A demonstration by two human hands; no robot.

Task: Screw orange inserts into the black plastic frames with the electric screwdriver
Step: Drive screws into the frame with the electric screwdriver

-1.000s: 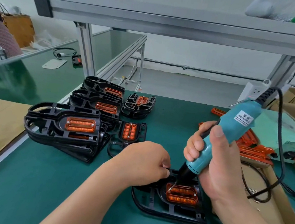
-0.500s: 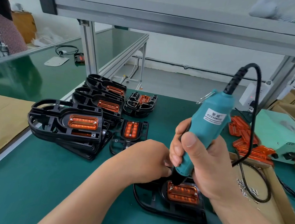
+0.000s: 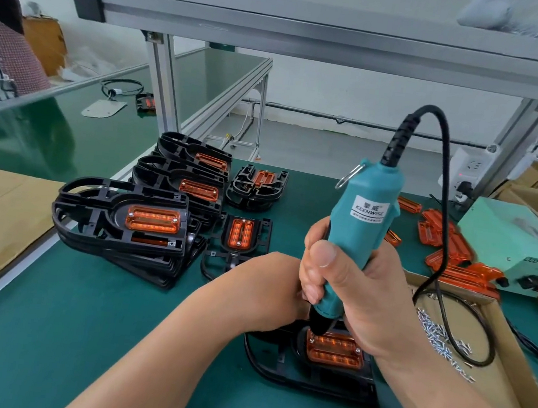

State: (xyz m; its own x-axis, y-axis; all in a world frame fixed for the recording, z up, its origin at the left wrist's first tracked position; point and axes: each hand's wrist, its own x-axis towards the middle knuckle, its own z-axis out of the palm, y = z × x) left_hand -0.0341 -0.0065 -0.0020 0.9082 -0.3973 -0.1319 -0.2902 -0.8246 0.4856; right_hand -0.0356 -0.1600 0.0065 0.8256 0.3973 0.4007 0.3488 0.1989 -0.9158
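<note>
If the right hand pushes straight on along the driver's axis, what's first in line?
The orange insert, at its far-left corner, seated in the black frame. The right hand grips the screwdriver pointing steeply down there; the bit is hidden, so I cannot tell whether it touches.

One electric screwdriver [image 3: 359,227], three stacks of black frames [image 3: 108,215], one pile of screws [image 3: 435,335], one power box [image 3: 508,238].

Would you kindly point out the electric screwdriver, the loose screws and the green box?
electric screwdriver [image 3: 354,240]: head view, teal body below the label.
loose screws [image 3: 431,329]: head view, middle of the pile.
green box [image 3: 509,231]: head view, its top face.
</note>
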